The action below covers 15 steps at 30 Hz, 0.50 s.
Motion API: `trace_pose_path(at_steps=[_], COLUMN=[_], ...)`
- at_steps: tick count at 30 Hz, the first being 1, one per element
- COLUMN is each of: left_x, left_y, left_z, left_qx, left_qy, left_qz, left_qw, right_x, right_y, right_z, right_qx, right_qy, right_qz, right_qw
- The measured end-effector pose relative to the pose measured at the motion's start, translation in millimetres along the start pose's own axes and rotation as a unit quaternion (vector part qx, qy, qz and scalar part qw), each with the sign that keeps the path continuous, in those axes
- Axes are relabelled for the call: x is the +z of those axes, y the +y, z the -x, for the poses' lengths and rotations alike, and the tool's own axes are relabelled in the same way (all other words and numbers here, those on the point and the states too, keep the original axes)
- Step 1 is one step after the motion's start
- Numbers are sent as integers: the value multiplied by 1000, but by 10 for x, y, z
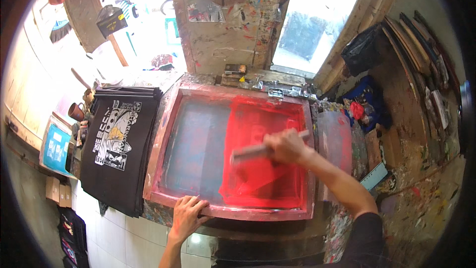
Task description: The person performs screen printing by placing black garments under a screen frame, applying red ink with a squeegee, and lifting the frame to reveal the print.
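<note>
A screen printing frame (159,181) with reddish wooden sides lies flat on the bench. Bright red ink (263,188) coats the right part of its mesh, while the left part looks grey-blue. My right hand (286,146) is closed round a squeegee (252,152), held crosswise over the red area and slightly blurred by motion. At the frame's near edge, my left hand (188,216) curls its fingers over the wooden rail and grips it. What lies under the screen is hidden.
A stack of black printed fabric (119,149) lies left of the frame. Metal hinge clamps (275,92) line its far side. To the right are a dark blue cloth (368,101) and several upright boards (411,49). A brown mug (76,111) stands at the left.
</note>
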State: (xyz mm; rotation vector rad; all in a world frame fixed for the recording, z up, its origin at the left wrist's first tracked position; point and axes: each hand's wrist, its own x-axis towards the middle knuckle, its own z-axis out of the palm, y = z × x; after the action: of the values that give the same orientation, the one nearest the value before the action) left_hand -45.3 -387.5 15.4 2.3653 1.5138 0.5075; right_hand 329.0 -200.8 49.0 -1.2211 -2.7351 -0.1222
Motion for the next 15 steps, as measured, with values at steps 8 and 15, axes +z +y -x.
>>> trace_pose_path(at_steps=[8,15], left_x=[-35,-66], left_y=[0,-58], left_z=[14,52], left_qx=[8,6], left_qy=[-30,-58], left_qz=[-12,-13], left_qw=[999,998], right_x=[47,36], right_y=[737,-873], right_z=[-654,398], right_qx=[205,176], right_qy=[77,42], right_qz=[18,54], right_qw=[976,982])
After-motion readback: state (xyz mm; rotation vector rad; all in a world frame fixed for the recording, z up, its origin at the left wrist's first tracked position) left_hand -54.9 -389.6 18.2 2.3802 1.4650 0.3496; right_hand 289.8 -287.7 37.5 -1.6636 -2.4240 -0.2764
